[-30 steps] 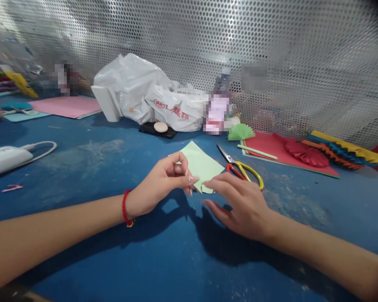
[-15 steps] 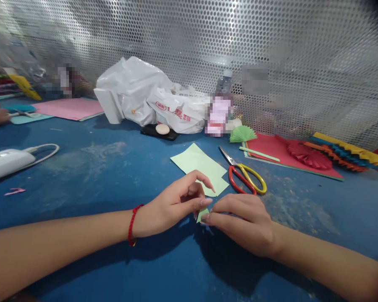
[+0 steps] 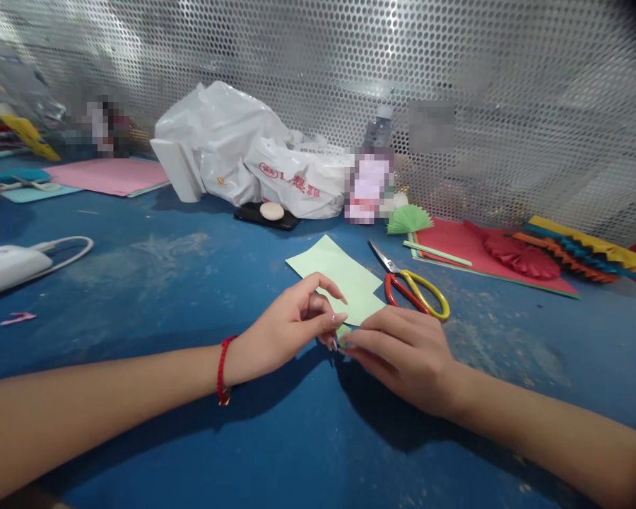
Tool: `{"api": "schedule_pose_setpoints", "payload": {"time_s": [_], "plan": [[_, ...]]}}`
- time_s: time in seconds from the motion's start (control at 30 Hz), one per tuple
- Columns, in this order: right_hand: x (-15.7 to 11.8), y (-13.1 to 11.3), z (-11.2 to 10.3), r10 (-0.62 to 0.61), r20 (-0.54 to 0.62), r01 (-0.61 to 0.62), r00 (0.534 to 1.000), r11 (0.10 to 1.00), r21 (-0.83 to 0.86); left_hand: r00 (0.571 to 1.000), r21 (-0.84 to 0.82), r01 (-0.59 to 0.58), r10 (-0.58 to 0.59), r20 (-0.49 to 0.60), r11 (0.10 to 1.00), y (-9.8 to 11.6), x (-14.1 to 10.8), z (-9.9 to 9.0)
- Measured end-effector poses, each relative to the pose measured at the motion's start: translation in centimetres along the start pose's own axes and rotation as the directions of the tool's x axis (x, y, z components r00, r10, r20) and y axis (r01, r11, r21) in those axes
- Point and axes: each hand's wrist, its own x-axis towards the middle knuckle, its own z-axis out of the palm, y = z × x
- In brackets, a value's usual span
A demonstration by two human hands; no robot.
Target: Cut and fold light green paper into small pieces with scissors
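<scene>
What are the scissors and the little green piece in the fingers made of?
Scissors: blades look like metal, shiny and silvery; handles seem smooth, glossy red and yellow, maybe plastic-coated. Little green piece: probably matt paper, dull like the sheets, though mostly hidden.

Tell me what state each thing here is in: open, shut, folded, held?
Small green paper: held between left hand and right hand
Larger green paper: lying flat
Scissors: lying down, blades closed
Bottle: capped
Green fan: pleated, spread open
Red rosette: pleated
White bags: crumpled, bulging
</scene>
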Motion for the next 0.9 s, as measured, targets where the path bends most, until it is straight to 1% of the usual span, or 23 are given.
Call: {"api": "schedule_pose_setpoints", "payload": {"time_s": [0.07, 0.17, 0.27, 0.4, 0.57, 0.7, 0.9], "plan": [[0.05, 0.02, 0.01, 0.025, 0.030, -0.025, 0.999, 1.000, 0.011, 1.000, -0.001, 0.014, -0.014, 0.010, 1.000, -0.22, 0.15, -0.08], [0.08, 0.02, -0.04, 0.006, 0.054, -0.007, 0.999, 1.000, 0.031, 1.000, 0.008, 0.011, -0.011, 0.017, 1.000, -0.35, 0.22, -0.11], [0.01, 0.05, -0.06, -0.016, 0.060, 0.014, 0.998, 0.999, 0.036, 1.000, 0.011, 0.013, -0.013, 0.028, 1.000, -0.33, 0.17, -0.13], [-0.08, 0.10, 0.00, -0.001, 0.062, -0.001, 0.998, 0.999, 0.037, 0.996, 0.010, 0.049, -0.050, 0.069, 0.999, -0.40, 0.02, -0.33], [-0.03, 0.13, 0.00, 0.004, 0.053, -0.006, 0.999, 0.999, 0.042, 0.994, 0.029, 0.050, -0.053, 0.096, 0.998, -0.28, 0.00, -0.54], [-0.09, 0.25, -0.02, 0.025, 0.075, -0.029, 0.997, 0.998, 0.056, 0.995, 0.039, 0.057, -0.060, 0.079, 0.998, 0.12, 0.18, -0.50], [-0.32, 0.34, 0.05, 0.082, 0.092, -0.093, 0.992, 0.987, 0.127, 0.994, -0.024, 0.082, -0.080, 0.072, 0.996, 0.55, 0.34, -0.52]]}}
